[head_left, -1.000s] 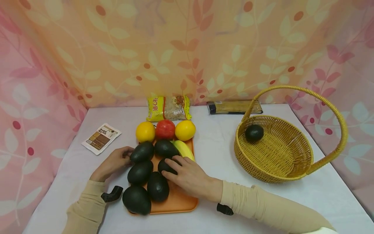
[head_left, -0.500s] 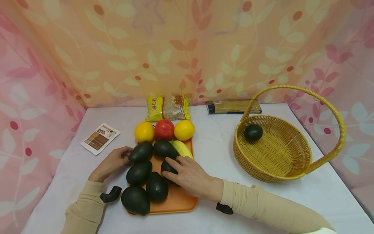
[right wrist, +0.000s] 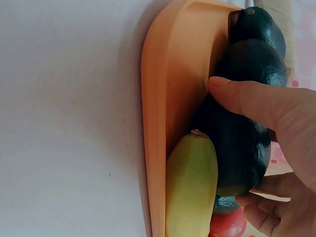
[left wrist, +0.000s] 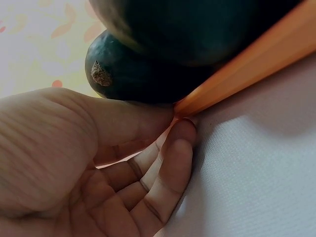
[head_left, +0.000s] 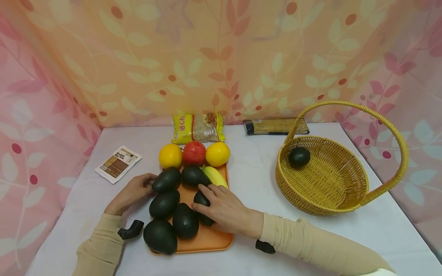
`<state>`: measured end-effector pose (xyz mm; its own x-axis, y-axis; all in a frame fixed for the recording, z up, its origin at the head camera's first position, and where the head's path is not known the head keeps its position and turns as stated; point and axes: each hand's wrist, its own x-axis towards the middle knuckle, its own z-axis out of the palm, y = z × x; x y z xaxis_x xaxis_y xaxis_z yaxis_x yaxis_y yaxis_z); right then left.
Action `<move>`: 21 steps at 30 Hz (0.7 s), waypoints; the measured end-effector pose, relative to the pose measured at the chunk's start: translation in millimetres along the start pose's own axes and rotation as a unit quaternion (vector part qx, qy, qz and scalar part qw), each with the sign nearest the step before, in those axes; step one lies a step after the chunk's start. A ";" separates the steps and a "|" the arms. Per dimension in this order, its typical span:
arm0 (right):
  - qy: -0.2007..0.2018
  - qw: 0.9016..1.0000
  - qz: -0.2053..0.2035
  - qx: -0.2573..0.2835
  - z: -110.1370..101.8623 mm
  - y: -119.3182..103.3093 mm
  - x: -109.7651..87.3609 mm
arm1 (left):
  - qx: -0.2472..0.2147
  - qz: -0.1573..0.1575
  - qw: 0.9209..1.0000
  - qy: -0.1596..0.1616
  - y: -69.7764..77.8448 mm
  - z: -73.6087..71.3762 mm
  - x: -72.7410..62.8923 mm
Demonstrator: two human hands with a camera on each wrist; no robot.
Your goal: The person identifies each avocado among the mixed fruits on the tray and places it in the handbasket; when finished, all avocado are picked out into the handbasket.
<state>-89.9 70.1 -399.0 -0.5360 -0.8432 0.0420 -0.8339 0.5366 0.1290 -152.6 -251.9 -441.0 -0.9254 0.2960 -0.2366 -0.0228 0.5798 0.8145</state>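
An orange tray (head_left: 212,241) lies on the white cloth, loaded with several dark green avocados (head_left: 164,203). My left hand (head_left: 132,191) is at its left side; in the left wrist view, thumb and fingers pinch the tray's edge (left wrist: 247,79) just below an avocado. On the tray's right half, my right hand (head_left: 229,211) grips one avocado (head_left: 201,198). The right wrist view has the thumb on one side of this avocado (right wrist: 242,148) and fingers at its other end, beside a yellow-green banana (right wrist: 192,187). Part of the held avocado is hidden by the hand.
Two yellow fruits (head_left: 217,154) and a red fruit (head_left: 194,153) line the tray's far end. Behind them lies a yellow food bag (head_left: 198,127). A handled wicker basket (head_left: 324,184) holding one avocado (head_left: 299,157) stands right. A brown-and-white packet (head_left: 118,164) lies left.
The avocado under my right hand has shifted right and toward the tray's near edge, turning somewhat. My left hand keeps its place at the tray's edge.
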 end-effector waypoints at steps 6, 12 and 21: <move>0.017 1.000 0.004 0.014 1.6 0.2 0.2 | -0.002 0.003 1.000 0.002 0.0 -0.2 -1.4; 0.051 0.995 0.025 0.076 -8.8 10.9 -4.5 | 0.002 -0.001 1.000 0.000 -0.5 0.2 -1.0; 0.168 0.973 0.128 0.090 -55.7 81.5 -42.0 | 0.000 0.001 1.000 0.002 0.0 -0.4 -1.2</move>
<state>-128.1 147.3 -335.1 -0.6812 -0.6285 0.3755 -0.7043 0.7026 -0.1018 -151.7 -252.6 -440.6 -0.9268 0.2949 -0.2324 -0.0200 0.5793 0.8149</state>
